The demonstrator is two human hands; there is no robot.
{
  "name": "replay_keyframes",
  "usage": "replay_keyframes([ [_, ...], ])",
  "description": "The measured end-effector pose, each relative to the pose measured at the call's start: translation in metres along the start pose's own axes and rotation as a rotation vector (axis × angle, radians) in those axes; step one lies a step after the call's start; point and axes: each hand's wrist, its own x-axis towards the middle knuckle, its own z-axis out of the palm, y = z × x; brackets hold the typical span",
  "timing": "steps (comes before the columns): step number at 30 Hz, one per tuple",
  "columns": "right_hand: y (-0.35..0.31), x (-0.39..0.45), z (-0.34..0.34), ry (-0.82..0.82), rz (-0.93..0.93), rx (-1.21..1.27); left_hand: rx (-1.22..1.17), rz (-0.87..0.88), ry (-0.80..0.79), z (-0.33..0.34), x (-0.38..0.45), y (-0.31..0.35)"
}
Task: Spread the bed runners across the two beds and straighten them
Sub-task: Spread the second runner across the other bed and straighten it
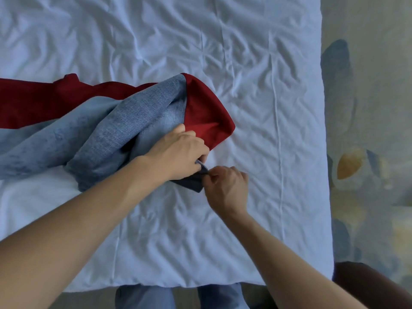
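Bed runner (124, 121), blue with a red underside, lies bunched on the white bed (256, 97), where we grip its near corner with our left hand (178, 152) and pinch it with our right hand (227, 184), bare sheet stretching rightward to the mattress edge.

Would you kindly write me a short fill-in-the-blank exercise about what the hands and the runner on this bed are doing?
1. The bed runner is grey-blue on one face and ____ on the other.
2. The left hand and the right hand both hold the runner's ____.
3. The runner lies bunched on a ____ sheet.
4. The patterned carpet shows on the ____ side of the bed.

Missing words: red; corner; white; right
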Motion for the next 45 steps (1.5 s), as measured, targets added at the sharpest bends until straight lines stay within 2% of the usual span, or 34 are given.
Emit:
replay_keyframes([
  [2, 0.016, 0.01, -0.012, 0.053, -0.051, -0.113, 0.082, 0.007, -0.044, -0.003, -0.002, -0.008],
  [5, 0.048, 0.022, -0.033, 0.128, -0.018, -0.221, 0.203, -0.038, -0.067, -0.008, -0.005, -0.025],
  [8, 0.066, 0.028, -0.046, 0.16, -0.015, -0.205, 0.171, -0.103, -0.034, -0.014, -0.001, -0.031],
  [15, 0.04, 0.031, -0.035, 0.093, -0.209, -0.144, 0.215, -0.106, -0.053, -0.003, 0.017, -0.004],
  [17, 0.052, 0.034, -0.044, 0.122, -0.184, -0.175, 0.268, -0.126, -0.068, -0.005, 0.015, -0.007],
  [21, 0.104, 0.031, -0.07, 0.161, 0.033, -0.262, 0.328, -0.225, -0.033, -0.013, 0.018, -0.015],
  [23, 0.113, 0.027, -0.076, 0.156, 0.052, -0.299, 0.312, -0.238, -0.027, -0.015, 0.025, -0.011],
  [31, 0.079, 0.038, -0.057, 0.166, -0.116, -0.161, 0.197, 0.018, -0.032, 0.008, 0.05, 0.053],
  [34, 0.098, 0.035, -0.068, 0.188, -0.094, -0.207, 0.233, -0.011, -0.02, 0.015, 0.055, 0.059],
  [39, 0.137, 0.023, -0.097, 0.243, 0.079, -0.262, 0.16, -0.071, -0.01, 0.011, 0.069, 0.057],
  [43, 0.109, 0.028, -0.085, 0.242, -0.02, -0.073, 0.082, -0.023, 0.054, 0.009, 0.082, 0.076],
  [45, 0.101, 0.032, -0.08, 0.233, -0.088, -0.087, 0.035, -0.009, 0.064, 0.007, 0.082, 0.076],
])
